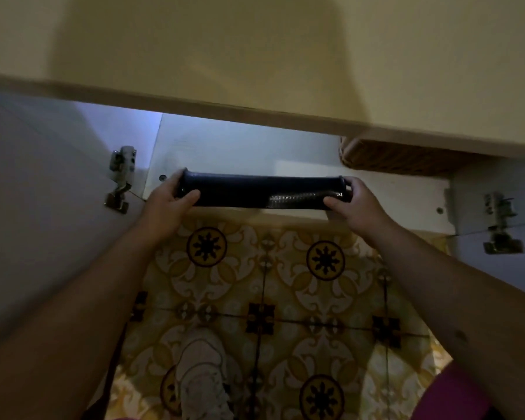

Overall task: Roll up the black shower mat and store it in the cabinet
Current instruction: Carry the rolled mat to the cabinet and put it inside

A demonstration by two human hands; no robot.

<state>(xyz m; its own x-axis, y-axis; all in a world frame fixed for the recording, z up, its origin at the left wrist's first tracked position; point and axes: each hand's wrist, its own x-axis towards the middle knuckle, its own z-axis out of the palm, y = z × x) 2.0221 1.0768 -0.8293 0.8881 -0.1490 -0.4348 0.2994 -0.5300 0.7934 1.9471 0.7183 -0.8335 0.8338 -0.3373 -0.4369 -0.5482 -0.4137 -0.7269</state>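
The black shower mat (255, 190) is rolled into a tight tube and lies level across the front edge of the open cabinet's white floor (231, 153). My left hand (167, 203) grips the roll's left end, thumb on the front. My right hand (353, 203) grips its right end the same way. The roll sits just above or on the shelf's front lip; I cannot tell whether it touches.
A beige countertop (255, 71) overhangs the cabinet opening. A woven basket (400, 157) stands inside at the back right. Both white doors (43, 192) are swung open, with metal hinges (120, 180) at left and right. Patterned yellow floor tiles (264, 298) lie below.
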